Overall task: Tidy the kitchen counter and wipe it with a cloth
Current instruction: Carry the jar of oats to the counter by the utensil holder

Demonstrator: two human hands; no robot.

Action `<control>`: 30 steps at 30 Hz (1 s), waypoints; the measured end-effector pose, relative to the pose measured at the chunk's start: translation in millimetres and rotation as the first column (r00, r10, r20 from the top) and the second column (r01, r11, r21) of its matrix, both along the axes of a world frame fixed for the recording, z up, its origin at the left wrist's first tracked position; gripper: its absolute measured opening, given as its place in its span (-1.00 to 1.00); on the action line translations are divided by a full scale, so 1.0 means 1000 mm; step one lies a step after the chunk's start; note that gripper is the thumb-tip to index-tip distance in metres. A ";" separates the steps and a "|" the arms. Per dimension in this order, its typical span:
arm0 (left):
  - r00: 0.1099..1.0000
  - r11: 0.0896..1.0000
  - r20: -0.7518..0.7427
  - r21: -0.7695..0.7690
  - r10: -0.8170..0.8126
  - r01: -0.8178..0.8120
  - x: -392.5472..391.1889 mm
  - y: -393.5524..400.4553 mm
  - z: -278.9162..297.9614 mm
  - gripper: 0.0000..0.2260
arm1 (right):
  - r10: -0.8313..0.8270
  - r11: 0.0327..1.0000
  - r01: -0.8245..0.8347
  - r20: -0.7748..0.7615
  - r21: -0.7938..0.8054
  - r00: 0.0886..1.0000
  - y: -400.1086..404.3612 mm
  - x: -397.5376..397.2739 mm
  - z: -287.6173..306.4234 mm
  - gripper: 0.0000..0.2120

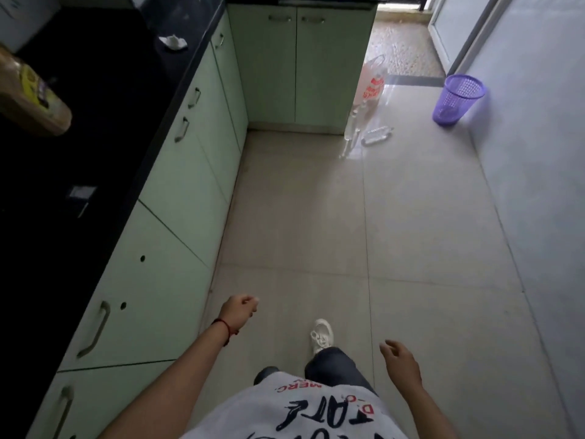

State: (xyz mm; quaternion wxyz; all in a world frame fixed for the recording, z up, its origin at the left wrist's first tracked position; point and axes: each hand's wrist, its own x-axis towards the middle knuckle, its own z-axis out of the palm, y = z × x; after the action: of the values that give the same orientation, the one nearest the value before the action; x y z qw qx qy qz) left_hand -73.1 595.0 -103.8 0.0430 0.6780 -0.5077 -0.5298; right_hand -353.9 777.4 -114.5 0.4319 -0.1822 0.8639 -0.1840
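Observation:
The black kitchen counter (104, 128) runs along the left. On it, near the far edge, lies a crumpled white cloth or tissue (172, 42). Closer to me a brownish plastic jar (31, 93) with a yellow label lies on the counter, and a small dark packet (80, 193) rests nearer still. My left hand (239, 313) hangs over the floor beside the cabinets, fingers curled shut; a pale bit shows at the fingertips, too small to identify. My right hand (400, 361) is low on the right, fingers loosely apart and holding nothing. Both hands are well away from the counter.
Pale green cabinets (190, 185) with metal handles stand under the counter. A purple mesh bin (457, 99) stands by the right wall. A white-and-red plastic bag (372, 80) and clear bottles (376, 136) sit on the tiled floor at the cabinet corner. My white shoe (323, 334) steps forward.

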 end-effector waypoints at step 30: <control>0.819 0.825 -0.122 -0.005 0.560 -0.565 -0.065 -0.461 0.011 -0.78 | 0.463 0.885 -0.464 -0.027 -0.031 0.886 -0.602 -0.109 0.028 -0.65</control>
State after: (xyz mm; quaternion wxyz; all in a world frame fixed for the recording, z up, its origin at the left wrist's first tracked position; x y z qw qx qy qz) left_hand -137.9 133.8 -92.8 0.2404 0.7648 -0.2924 -0.5213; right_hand -462.8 175.6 -86.8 0.4516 -0.3929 0.7960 -0.0898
